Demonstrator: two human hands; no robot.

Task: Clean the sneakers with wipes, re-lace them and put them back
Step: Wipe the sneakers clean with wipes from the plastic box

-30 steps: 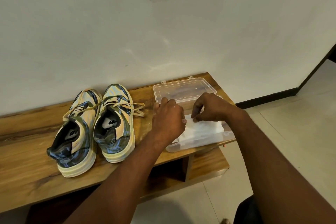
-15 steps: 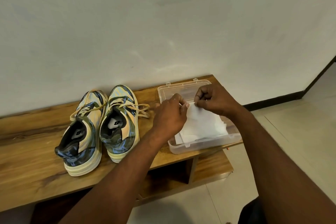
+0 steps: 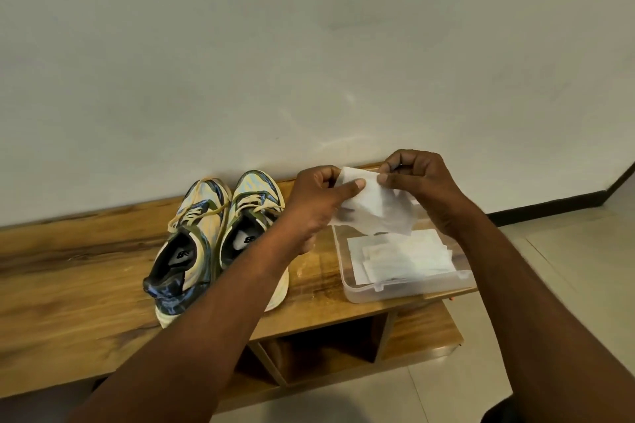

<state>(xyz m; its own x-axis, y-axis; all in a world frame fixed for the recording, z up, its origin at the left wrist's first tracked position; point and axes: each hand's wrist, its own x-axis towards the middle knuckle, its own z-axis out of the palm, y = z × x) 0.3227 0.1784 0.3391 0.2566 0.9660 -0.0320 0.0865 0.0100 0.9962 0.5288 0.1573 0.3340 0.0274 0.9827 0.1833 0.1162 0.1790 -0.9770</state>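
Both hands held one white wipe (image 3: 376, 208) above the clear plastic box (image 3: 409, 288): the left hand (image 3: 318, 203) pinched its left edge, the right hand (image 3: 417, 182) its top. More wipes (image 3: 405, 256) lay in the box. Two laced sneakers (image 3: 220, 240) stood side by side on the wooden bench (image 3: 68, 295), left of the box.

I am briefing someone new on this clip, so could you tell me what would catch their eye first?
First, the white wipe held up between the left hand and right hand, above the clear plastic box of wipes. Next, the pair of laced sneakers standing side by side on the wooden bench, toes to the wall.
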